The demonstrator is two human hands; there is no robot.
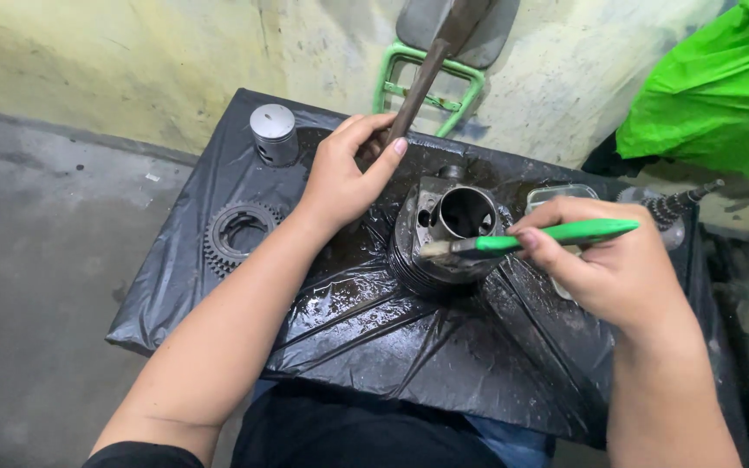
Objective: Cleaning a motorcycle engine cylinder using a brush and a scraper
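Right hand (617, 273) grips brush (530, 239) at cylinder (444, 238); left hand (344, 178) clasps rod (418, 87); wet sheet (444, 364) risks cylinder sliding off the near edge.

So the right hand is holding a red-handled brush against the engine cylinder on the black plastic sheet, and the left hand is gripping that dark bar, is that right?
Not quite: the brush has a green handle, not red. The head view shows the right hand holding it with its bristles against the engine cylinder on the wet black plastic sheet. The left hand does grip the dark bar, as you said.
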